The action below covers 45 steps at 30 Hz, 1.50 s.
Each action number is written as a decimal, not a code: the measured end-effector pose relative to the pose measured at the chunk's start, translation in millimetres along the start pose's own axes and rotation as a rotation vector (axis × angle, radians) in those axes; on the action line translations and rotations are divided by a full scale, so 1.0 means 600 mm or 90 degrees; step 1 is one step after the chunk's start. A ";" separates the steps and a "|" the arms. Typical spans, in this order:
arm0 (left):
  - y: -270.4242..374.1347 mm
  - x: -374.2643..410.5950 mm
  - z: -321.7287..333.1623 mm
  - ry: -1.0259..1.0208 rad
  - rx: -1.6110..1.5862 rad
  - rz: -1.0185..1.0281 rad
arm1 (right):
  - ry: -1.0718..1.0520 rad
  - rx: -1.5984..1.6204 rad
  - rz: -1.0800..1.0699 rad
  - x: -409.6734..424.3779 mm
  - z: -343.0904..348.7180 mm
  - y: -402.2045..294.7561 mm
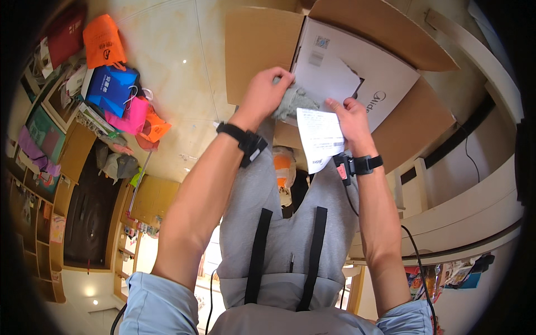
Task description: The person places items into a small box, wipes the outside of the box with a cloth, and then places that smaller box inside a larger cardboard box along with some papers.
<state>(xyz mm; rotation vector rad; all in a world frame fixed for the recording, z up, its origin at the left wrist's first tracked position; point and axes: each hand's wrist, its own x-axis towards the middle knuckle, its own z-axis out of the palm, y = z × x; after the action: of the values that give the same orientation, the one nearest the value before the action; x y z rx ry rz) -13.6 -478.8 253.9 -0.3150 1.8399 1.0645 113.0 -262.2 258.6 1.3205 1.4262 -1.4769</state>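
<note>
My right hand (pixel 355 121) grips a printed white paper sheet (pixel 320 136) by its right edge, thumb on top. Just left of it, my left hand (pixel 270 90) has its fingers curled at a crumpled grey-green cloth (pixel 295 102); whether the fingers pinch it is unclear. Beneath both hands lies a white Midea box (pixel 389 83), inside an opened brown cardboard carton (pixel 264 46) with its flaps spread. A jagged dark opening (pixel 356 79) shows in the white box's top, near the right fingers. Both wrists carry black straps with small devices.
Orange (pixel 104 42), blue (pixel 109 88) and pink bags (pixel 130 117) lie on the left. Wooden shelves (pixel 42 226) stand farther left. On the right is a curved white piece of furniture (pixel 460 209), with a black cable (pixel 418 255) beside my right arm. An orange-and-white item (pixel 284 167) shows between my legs.
</note>
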 end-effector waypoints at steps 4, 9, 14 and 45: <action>0.042 0.043 -0.039 -0.122 0.249 0.016 | -0.004 -0.026 0.025 0.010 0.002 -0.028; 0.066 0.072 -0.064 -0.190 0.404 0.148 | 0.017 -0.122 -0.014 0.008 -0.003 -0.017; 0.045 0.085 -0.080 -0.231 0.398 0.147 | 0.028 -0.088 -0.001 -0.006 0.003 -0.017; -0.013 0.090 -0.067 -0.232 0.305 0.260 | 0.046 -0.081 -0.015 -0.004 -0.002 -0.017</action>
<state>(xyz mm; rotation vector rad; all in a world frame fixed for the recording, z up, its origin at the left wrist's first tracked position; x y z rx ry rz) -60.7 -502.8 211.3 0.5253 1.7881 0.8360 104.1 -259.8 263.7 1.2940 1.5602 -1.3412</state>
